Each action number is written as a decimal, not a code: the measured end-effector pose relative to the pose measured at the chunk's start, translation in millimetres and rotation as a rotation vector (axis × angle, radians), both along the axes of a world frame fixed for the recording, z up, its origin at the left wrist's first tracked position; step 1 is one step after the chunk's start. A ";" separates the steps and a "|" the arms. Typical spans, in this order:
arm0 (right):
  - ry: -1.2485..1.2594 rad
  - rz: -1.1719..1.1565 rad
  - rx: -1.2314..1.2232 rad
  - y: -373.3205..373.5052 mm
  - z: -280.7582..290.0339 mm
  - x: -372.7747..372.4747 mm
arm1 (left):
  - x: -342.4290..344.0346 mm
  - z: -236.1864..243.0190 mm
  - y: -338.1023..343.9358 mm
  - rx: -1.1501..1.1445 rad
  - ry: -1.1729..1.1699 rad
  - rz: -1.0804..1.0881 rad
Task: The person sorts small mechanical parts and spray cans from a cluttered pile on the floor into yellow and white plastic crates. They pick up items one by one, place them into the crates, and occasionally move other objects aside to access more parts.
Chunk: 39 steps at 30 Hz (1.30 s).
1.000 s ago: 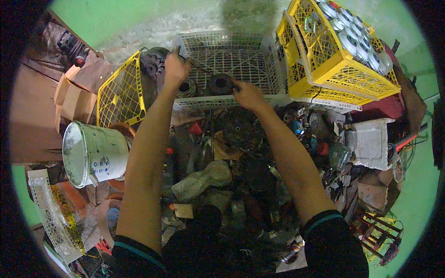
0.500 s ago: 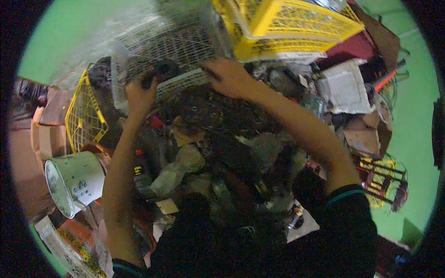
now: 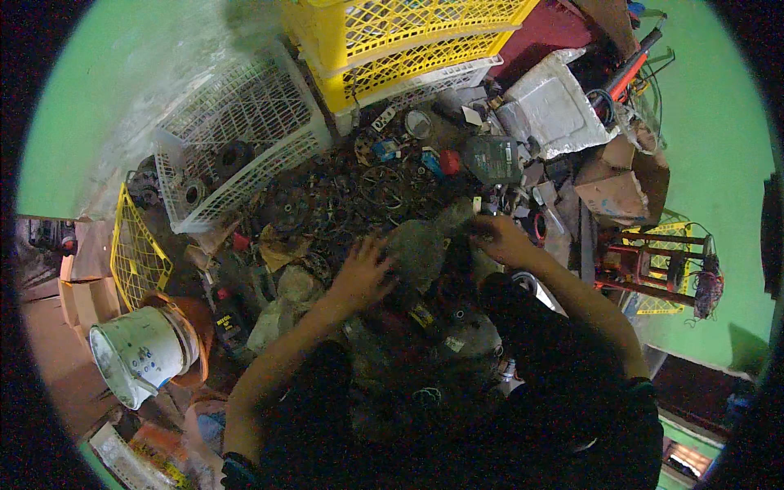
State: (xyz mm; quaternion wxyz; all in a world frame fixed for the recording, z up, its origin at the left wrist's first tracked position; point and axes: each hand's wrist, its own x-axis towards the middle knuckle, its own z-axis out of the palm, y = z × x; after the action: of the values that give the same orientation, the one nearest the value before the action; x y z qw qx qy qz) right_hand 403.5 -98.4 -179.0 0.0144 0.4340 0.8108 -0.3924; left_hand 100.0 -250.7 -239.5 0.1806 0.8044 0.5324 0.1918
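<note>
My left hand (image 3: 367, 273) has its fingers spread beside a dull grey-green piece (image 3: 416, 253), perhaps cloth or a bag, low in the pile of dirty parts. My right hand (image 3: 496, 238) is at that piece's right end with its fingers curled; what they hold is too dark to make out. Wire wheels and small greasy parts (image 3: 380, 189) lie above both hands. A dark ring-shaped part (image 3: 233, 158) and a smaller ring (image 3: 196, 193) sit inside the white plastic crate (image 3: 297, 143) at the upper left.
Stacked yellow crates (image 3: 420, 41) stand at the top. On the left are a white bucket (image 3: 131, 351) and a yellow grid panel (image 3: 139, 245). At the right lie a dirty white slab (image 3: 547, 106), a cardboard box (image 3: 621, 188) and a reddish frame (image 3: 653, 261). Green walls enclose the clutter.
Both hands have left the crate and the ring part, which now rests inside it, and have moved down into the pile. My view has turned toward the right.
</note>
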 end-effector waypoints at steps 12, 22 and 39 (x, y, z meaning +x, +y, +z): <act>-0.409 0.163 0.301 12.9 -72.6 -154.1 | -3.9 -6.8 -43.1 -0.217 0.064 -0.013; 0.152 -0.304 0.117 16.6 -89.4 -165.2 | -46.8 -36.5 -45.7 -0.010 -0.155 0.674; -0.004 0.019 0.152 -1.5 -39.9 -160.6 | -47.0 -24.4 -29.5 -0.161 0.228 0.223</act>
State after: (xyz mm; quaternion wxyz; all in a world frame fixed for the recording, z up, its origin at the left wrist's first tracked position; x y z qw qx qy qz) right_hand 242.9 -99.9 -218.9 -0.0131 0.4270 0.8423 -0.3286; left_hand 53.0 -280.2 -263.9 0.1603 0.7398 0.6491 0.0749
